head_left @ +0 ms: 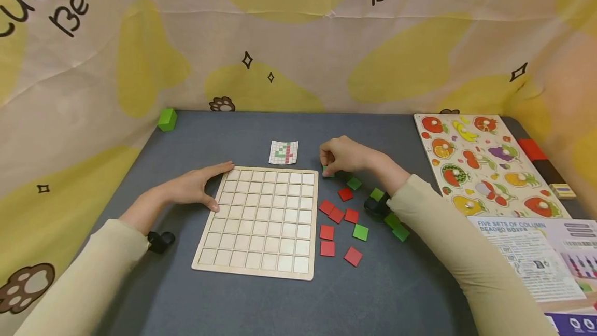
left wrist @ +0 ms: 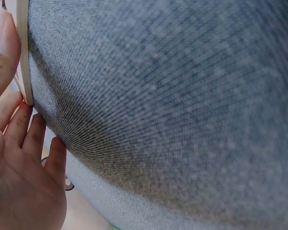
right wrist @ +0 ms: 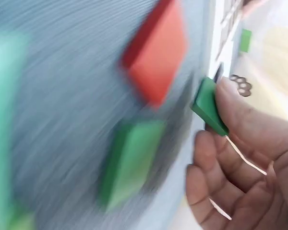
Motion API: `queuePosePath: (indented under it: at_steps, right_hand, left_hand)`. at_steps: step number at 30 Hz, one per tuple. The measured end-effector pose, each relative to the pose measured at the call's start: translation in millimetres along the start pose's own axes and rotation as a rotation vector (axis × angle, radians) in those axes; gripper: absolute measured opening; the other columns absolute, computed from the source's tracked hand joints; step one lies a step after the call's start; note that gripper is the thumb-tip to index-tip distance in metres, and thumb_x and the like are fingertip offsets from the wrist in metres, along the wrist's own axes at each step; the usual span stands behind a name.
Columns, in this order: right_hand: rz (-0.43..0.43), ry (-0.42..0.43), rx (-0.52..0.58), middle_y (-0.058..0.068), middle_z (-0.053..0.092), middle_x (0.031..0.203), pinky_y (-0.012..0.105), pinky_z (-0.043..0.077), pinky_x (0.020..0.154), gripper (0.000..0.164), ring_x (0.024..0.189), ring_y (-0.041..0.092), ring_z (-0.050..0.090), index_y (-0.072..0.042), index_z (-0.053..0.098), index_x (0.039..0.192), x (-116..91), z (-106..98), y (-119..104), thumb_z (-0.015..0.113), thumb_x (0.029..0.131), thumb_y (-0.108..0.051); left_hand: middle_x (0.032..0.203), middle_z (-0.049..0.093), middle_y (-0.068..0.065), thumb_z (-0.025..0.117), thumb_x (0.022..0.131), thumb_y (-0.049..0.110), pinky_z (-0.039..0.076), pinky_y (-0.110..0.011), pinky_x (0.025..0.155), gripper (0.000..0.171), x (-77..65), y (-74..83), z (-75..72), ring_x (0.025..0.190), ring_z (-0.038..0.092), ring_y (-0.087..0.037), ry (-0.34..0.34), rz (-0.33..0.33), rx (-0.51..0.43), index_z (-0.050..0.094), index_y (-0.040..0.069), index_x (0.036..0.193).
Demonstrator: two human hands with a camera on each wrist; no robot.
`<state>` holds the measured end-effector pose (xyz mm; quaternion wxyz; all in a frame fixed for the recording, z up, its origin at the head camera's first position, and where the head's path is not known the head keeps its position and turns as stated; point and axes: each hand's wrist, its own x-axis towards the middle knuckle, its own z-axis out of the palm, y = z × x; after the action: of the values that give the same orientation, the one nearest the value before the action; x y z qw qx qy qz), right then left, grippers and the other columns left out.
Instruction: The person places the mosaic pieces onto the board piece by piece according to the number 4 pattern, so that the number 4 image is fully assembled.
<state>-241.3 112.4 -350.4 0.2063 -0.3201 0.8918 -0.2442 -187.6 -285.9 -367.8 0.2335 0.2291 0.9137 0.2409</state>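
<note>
My left hand rests at the left edge of a wooden grid board, fingers extended toward its far corner and thumb on its side. In the left wrist view, the thumb and fingertips touch the board's rim. Beyond the board's far right corner, my right hand pinches a square green tile between thumb and fingers. Loose red tiles and green tiles lie scattered on the table right of the board. A small pattern card with coloured squares lies behind the board.
A green block stands at the back left corner. On the right lie a fruit puzzle board, a printed sheet and a red and black object. A patterned cloth hangs behind and beside the dark table.
</note>
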Motion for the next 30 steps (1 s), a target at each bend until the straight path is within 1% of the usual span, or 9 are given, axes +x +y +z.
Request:
queuePosePath:
  at_steps: [3,5,9,13,20,26,30]
  right_hand:
    - [-0.031,0.074,0.048,0.005,0.064,0.076,0.028,0.044,0.064,0.015,0.068,0.021,0.061,-0.008,0.064,0.092,11,5,-10,0.076,0.086,-0.015]
    - [-0.039,0.098,0.067,0.005,0.066,0.078,0.027,0.045,0.065,0.014,0.071,0.021,0.063,-0.008,0.066,0.094,20,10,-17,0.076,0.087,-0.015]
    - [-0.057,0.103,0.066,0.005,0.068,0.084,0.025,0.047,0.070,0.009,0.075,0.017,0.062,-0.009,0.069,0.096,37,21,-34,0.073,0.089,-0.013]
    - [-0.064,0.101,0.055,0.006,0.070,0.088,0.025,0.048,0.072,0.007,0.079,0.016,0.063,-0.009,0.071,0.096,47,29,-48,0.071,0.089,-0.010]
    - [-0.010,0.128,0.012,0.006,0.071,0.088,0.026,0.049,0.073,0.005,0.081,0.017,0.063,-0.010,0.073,0.092,54,34,-61,0.074,0.087,-0.011]
    - [-0.005,0.116,0.003,0.006,0.071,0.089,0.029,0.050,0.078,0.006,0.084,0.018,0.063,-0.009,0.071,0.089,54,39,-65,0.076,0.086,-0.011]
    - [-0.006,0.123,-0.041,0.006,0.071,0.089,0.032,0.050,0.080,0.005,0.086,0.020,0.064,-0.009,0.070,0.087,54,43,-67,0.075,0.087,-0.011]
  left_hand:
    - [0.166,0.016,-0.019,0.088,0.066,0.038,0.019,-0.066,0.116,0.116,0.0,-0.5,-0.5,0.152,0.014,-0.047,0.003,-0.001,-0.003,0.023,0.008,0.158]
    - [0.166,0.016,-0.019,0.088,0.067,0.037,0.019,-0.066,0.116,0.116,0.1,-0.2,-0.9,0.152,0.014,-0.046,0.003,-0.003,-0.007,0.023,0.008,0.158]
    - [0.166,0.015,-0.018,0.087,0.067,0.037,0.019,-0.065,0.117,0.116,0.3,1.2,-1.2,0.152,0.013,-0.046,0.001,-0.009,-0.010,0.022,0.008,0.158]
    - [0.167,0.015,-0.018,0.087,0.067,0.038,0.019,-0.066,0.117,0.116,0.3,2.3,-0.9,0.153,0.013,-0.046,-0.003,-0.016,-0.007,0.022,0.009,0.158]
    - [0.166,0.015,-0.019,0.087,0.067,0.038,0.019,-0.066,0.116,0.117,1.8,1.4,-0.6,0.152,0.013,-0.047,-0.005,-0.008,-0.011,0.021,0.008,0.158]
    - [0.167,0.015,-0.019,0.087,0.067,0.038,0.019,-0.066,0.117,0.117,3.4,-0.7,0.5,0.152,0.013,-0.046,-0.004,-0.005,-0.008,0.021,0.008,0.158]
    - [0.167,0.014,-0.019,0.087,0.067,0.039,0.019,-0.066,0.117,0.117,2.9,-1.1,1.6,0.152,0.013,-0.047,-0.007,-0.006,-0.011,0.021,0.008,0.158]
